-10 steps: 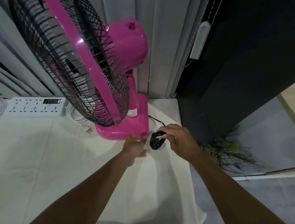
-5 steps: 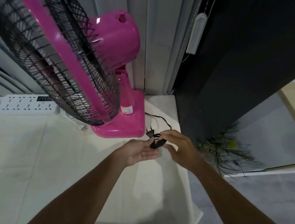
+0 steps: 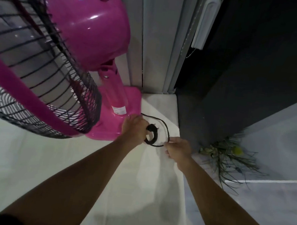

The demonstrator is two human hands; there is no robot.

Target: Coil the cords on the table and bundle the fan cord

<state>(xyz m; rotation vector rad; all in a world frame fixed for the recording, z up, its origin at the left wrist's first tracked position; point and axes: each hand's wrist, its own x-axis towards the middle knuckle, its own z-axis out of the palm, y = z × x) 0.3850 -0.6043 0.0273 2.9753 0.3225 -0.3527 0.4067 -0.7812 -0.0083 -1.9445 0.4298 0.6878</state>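
Mid-frame, the left hand (image 3: 133, 129) grips a small coil of thin black fan cord (image 3: 166, 131) — right-hand fingers (image 3: 169, 146) pinch the remaining slack; bundling looks unfinished.

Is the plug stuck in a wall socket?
No, the plug is loose beside the left hand, its prongs bare above the table.

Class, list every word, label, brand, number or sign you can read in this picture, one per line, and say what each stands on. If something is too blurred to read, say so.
No text can be read in this view.
White sticker on the pink fan, low on its neck: it bears print, but too small and blurred to read.
Black fan cord and its plug: no markings visible.
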